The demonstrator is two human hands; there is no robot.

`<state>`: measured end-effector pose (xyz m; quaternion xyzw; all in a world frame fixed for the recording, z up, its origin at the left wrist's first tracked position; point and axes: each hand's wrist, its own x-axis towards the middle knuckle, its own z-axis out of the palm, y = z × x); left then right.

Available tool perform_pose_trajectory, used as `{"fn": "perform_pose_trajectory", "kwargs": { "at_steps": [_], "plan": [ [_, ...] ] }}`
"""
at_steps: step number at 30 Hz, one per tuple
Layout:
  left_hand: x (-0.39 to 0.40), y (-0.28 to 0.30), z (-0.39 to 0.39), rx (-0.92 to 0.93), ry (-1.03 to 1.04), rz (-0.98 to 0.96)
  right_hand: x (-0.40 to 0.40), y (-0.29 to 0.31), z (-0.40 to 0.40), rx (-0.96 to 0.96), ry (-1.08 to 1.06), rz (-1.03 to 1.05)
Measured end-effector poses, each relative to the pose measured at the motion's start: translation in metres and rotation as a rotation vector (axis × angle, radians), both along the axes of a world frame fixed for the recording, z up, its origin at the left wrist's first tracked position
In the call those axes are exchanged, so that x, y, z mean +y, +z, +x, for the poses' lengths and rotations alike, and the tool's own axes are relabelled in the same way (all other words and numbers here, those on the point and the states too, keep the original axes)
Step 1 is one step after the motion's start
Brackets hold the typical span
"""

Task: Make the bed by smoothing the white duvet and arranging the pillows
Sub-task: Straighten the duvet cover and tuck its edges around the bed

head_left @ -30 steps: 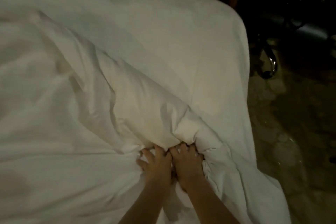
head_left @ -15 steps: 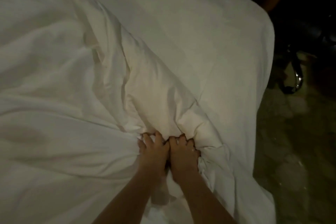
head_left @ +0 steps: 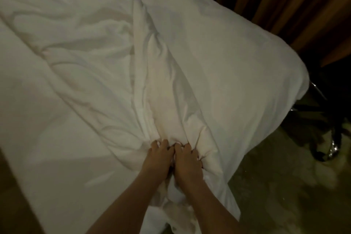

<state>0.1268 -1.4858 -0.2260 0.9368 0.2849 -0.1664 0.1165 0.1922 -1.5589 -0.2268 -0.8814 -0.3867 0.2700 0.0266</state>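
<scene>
The white duvet covers the bed, creased across its left half, with a long bunched ridge running from the far middle down to my hands. My left hand and my right hand sit side by side near the bed's front edge, fingers curled into the gathered fabric, each gripping the bunched end of the duvet. The smoother right part of the bedding drapes over the bed's right corner. No pillow is visible.
Brown curtains hang behind the bed at the top right. A dark chair with a chrome base stands on the dim patterned floor to the right. A brown strip borders the bed at the lower left.
The view has swung left and down, so more of the creased duvet shows. My hands keep their grip on the bunched fabric, and the ridge now runs longer and straighter.
</scene>
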Motion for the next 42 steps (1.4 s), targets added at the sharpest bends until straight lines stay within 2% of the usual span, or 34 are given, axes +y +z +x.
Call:
{"fn": "perform_pose_trajectory", "kwargs": {
  "at_steps": [6,10,14,17,20,23,26,28,30,33,35,37,39,40,41,42],
  "plan": [
    [-0.03,0.011,-0.018,0.029,0.085,-0.023,-0.027,0.0,-0.012,0.017,0.07,0.039],
    [-0.042,0.015,-0.026,-0.088,0.099,0.09,-0.041,-0.002,-0.013,0.051,0.153,0.053],
    [-0.055,0.006,-0.01,-0.156,0.179,0.058,-0.046,-0.001,0.006,0.039,0.183,0.076],
    [-0.064,0.008,0.023,-0.172,0.205,0.032,-0.052,0.01,0.047,-0.012,0.265,0.087],
    [-0.086,0.007,0.08,-0.329,0.182,0.087,-0.075,0.025,0.114,-0.058,0.325,0.123],
    [-0.115,0.019,0.166,-0.413,0.158,0.147,-0.099,0.039,0.209,-0.161,0.399,0.012],
    [-0.138,0.026,0.23,-0.316,0.205,0.122,-0.115,0.047,0.275,-0.214,0.386,-0.033],
    [-0.141,0.026,0.243,-0.232,0.274,0.081,-0.117,0.048,0.286,-0.206,0.408,-0.037],
    [-0.14,0.025,0.239,-0.225,0.303,0.08,-0.118,0.048,0.276,-0.196,0.437,-0.017],
    [-0.145,0.029,0.221,-0.34,0.29,0.099,-0.127,0.055,0.269,-0.135,0.539,0.1],
    [-0.153,0.032,0.218,-0.464,0.344,0.096,-0.138,0.063,0.299,-0.058,0.527,0.114],
    [-0.169,0.038,0.218,-0.472,0.4,0.065,-0.158,0.075,0.347,-0.212,0.491,0.0],
    [-0.185,0.046,0.207,-0.332,0.422,0.059,-0.166,0.092,0.377,-0.552,0.476,-0.217],
    [-0.192,0.045,0.198,-0.226,0.474,0.043,-0.165,0.1,0.375,-0.646,0.502,-0.246],
    [-0.2,0.043,0.189,-0.112,0.516,0.006,-0.162,0.103,0.366,-0.661,0.52,-0.214],
    [-0.205,0.038,0.182,-0.085,0.565,-0.001,-0.155,0.104,0.349,-0.642,0.574,-0.177]
  ]
}}
